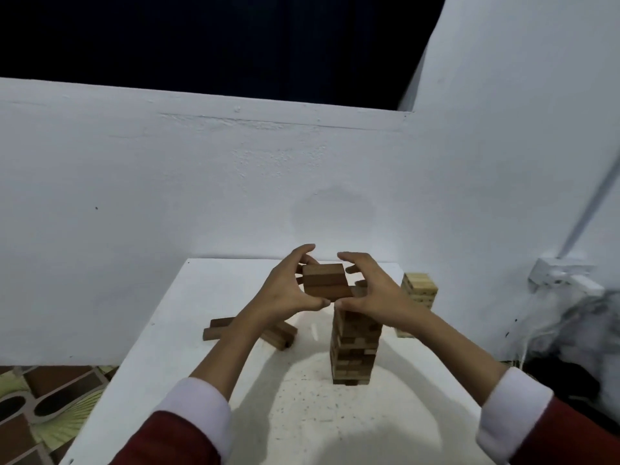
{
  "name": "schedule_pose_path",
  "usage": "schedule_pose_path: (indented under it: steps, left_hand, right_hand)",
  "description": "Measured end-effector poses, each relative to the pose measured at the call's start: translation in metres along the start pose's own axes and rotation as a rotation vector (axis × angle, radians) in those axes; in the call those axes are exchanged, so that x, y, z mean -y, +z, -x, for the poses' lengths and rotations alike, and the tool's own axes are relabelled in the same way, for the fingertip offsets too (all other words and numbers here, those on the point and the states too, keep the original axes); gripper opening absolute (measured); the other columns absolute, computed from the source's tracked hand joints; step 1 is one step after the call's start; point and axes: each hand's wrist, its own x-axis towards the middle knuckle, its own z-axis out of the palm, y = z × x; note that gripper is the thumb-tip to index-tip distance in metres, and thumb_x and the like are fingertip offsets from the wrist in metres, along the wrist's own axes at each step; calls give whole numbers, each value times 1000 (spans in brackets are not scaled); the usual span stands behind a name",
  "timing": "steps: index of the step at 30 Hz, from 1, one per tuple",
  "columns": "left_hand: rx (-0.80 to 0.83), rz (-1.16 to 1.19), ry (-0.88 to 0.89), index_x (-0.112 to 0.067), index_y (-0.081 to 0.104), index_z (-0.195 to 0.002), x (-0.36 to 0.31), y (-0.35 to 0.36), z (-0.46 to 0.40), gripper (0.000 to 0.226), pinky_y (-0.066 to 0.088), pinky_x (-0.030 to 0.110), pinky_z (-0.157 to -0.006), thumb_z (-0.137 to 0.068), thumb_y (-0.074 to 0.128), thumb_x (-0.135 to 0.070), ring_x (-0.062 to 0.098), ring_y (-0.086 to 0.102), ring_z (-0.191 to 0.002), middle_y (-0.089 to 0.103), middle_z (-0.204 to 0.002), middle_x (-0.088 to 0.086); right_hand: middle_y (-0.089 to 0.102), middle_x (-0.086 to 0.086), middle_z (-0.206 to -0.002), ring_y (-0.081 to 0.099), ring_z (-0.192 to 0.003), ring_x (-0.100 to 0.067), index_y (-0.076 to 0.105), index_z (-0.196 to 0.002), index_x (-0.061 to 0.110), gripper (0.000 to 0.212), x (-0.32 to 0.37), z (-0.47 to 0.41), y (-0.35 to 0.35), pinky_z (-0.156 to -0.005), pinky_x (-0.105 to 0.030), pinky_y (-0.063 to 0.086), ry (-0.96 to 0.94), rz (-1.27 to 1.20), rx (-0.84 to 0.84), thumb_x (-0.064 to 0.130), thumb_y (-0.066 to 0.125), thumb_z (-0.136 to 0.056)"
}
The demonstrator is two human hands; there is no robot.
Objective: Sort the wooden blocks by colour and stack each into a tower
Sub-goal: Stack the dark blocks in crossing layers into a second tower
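The right forearm crosses in front of the pale tower (pixel 418 290) at the back right of the white desk (pixel 188 330), hiding its lower half; only its top and a sliver near the base show. The left forearm covers part of the loose dark blocks (pixel 278 335) lying flat on the desk's left side, so their number cannot be told. The top of the mixed tower (pixel 354 350) in the middle, dark and pale layers alternating, is masked by the right hand (pixel 375 293). The scene is dim and somewhat soft, and block edges blur together.

A small bundle of dark blocks (pixel 326 281) is held in the air just above the mixed tower, a little left of its top. The left hand (pixel 288 290) grips it from the left, thumb under the near lower corner and fingers (pixel 303 253) curled over the far side. The right hand's thumb meets the bundle's near right corner; its fingers are spread and arched above the right edge, and whether they touch it cannot be told.
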Motion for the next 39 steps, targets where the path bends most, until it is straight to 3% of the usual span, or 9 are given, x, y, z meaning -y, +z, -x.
schedule_pose_path:
  steps: [4, 9, 12, 21, 29, 34, 39]
  left_hand:
    - [72, -40, 5, -22, 36, -140, -5, 24, -15, 90, 43, 7, -85, -64, 82, -8, 1, 55, -104, 54, -108, -11]
    - [133, -74, -18, -21, 32, -143, -8, 45, -25, 94, 37, 2, -81, -65, 83, -12, 0, 52, -106, 55, -107, -12]
    - [153, -90, -29, -22, 29, -144, -7, 51, -26, 96, 34, -5, -74, -65, 83, -13, 0, 52, -104, 55, -109, -8]
    - [212, -154, -74, -23, 19, -149, -7, 54, -23, 101, 36, -4, -70, -69, 81, -20, -6, 49, -99, 51, -108, -12]
    - [241, -145, -88, -18, 15, -149, -7, 55, -18, 103, 33, -6, -69, -71, 81, -17, -11, 47, -94, 48, -105, -14]
    - [224, -127, -96, -16, 15, -149, -7, 57, -18, 101, 32, -8, -68, -72, 80, -13, -12, 46, -93, 50, -106, -10]
    - [214, -121, -101, -17, 16, -150, -5, 58, -18, 100, 31, -8, -69, -72, 79, -12, -11, 47, -94, 50, -111, -7]
  right_hand:
    - [44, 14, -128, 43, -118, -3, 36, -138, 25, 74, -20, 6, -25, -95, -18, 33, 66, -13, 60, 15, 76, -77]
    - [48, 11, -127, 44, -120, 0, 35, -138, 27, 77, -40, 11, -44, -86, -2, 33, 125, -6, 80, 15, 77, -75]
    - [49, 12, -125, 44, -119, 0, 35, -137, 27, 77, -48, 12, -48, -84, 1, 32, 142, 17, 101, 16, 78, -75]
    - [49, 17, -122, 42, -121, -2, 32, -140, 27, 78, -63, 10, -45, -86, -7, 30, 174, 35, 169, 22, 76, -77]
    - [46, 19, -127, 40, -120, 6, 28, -142, 33, 91, -68, 7, -45, -90, -9, 31, 183, 19, 200, 23, 82, -70]
    - [50, 16, -125, 43, -122, 0, 27, -142, 33, 93, -71, 4, -43, -101, -22, 29, 187, -20, 212, 21, 83, -69]
    - [50, 15, -122, 43, -121, -1, 28, -141, 34, 91, -72, 3, -42, -104, -26, 30, 186, -49, 214, 16, 82, -70]
